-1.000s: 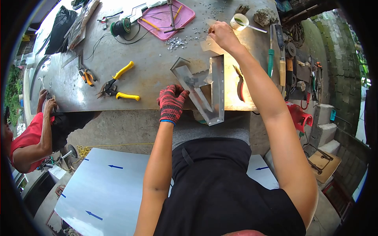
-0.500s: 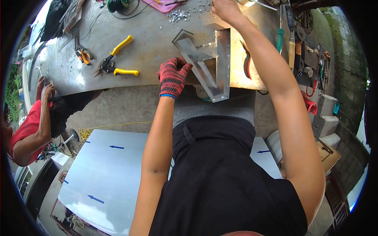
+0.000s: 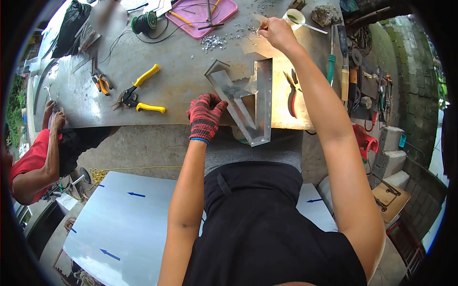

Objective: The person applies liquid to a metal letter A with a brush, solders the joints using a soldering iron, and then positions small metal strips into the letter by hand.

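Observation:
My left hand (image 3: 206, 117), in a red and black knit glove, has its fingers closed at the left edge of a hollow sheet-metal letter shape (image 3: 262, 100). The piece has bent walls and angled arms, and its pointed lower end juts past the table's front edge. My bare right hand (image 3: 277, 34) is stretched to the far side, fingers pinched together beside scattered small metal bits (image 3: 212, 44). What it pinches is too small to make out. Just right of it stands a white cup (image 3: 294, 18) with a pale stick across it. Red-handled pliers (image 3: 292, 97) lie under my right forearm.
Yellow-handled snips (image 3: 131, 95) and orange-handled pliers (image 3: 101, 84) lie left on the metal table (image 3: 167, 81). Behind are a pink tray (image 3: 229, 9), a wire spool (image 3: 143, 23) and a stone (image 3: 325, 15). Tools line the right edge. A person in red (image 3: 36, 162) works at the left end.
The view has tilted, so the table sits lower and more of its far side shows. My right hand remains by the metal bits; my left stays at the metal letter.

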Action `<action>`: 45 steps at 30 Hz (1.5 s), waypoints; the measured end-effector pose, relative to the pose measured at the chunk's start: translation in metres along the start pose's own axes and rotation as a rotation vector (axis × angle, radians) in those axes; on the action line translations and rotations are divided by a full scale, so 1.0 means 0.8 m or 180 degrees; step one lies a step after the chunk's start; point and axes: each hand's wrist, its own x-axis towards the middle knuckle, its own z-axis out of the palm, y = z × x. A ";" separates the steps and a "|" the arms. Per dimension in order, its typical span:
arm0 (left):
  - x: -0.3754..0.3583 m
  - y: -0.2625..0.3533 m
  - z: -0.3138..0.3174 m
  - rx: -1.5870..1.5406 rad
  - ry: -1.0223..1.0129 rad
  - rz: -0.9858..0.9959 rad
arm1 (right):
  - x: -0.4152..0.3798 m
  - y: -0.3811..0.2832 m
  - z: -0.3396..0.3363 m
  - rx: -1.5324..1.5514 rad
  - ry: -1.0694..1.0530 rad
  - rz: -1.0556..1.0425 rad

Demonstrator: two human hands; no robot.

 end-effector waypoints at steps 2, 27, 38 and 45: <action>0.001 0.001 0.000 0.0001 -0.0007 -0.0025 | 0.006 0.003 0.003 0.0028 0.0038 -0.0056; 0.008 0.005 -0.008 -0.0064 -0.0431 -0.0331 | 0.030 -0.001 0.040 -0.0899 0.0413 -0.0857; 0.005 -0.001 -0.004 -0.0110 -0.0084 -0.0030 | 0.015 -0.009 0.017 -0.0015 0.0192 -0.0672; 0.011 -0.013 0.008 -0.0067 -0.0234 0.0001 | -0.149 -0.089 0.023 0.0379 -0.0818 -0.0848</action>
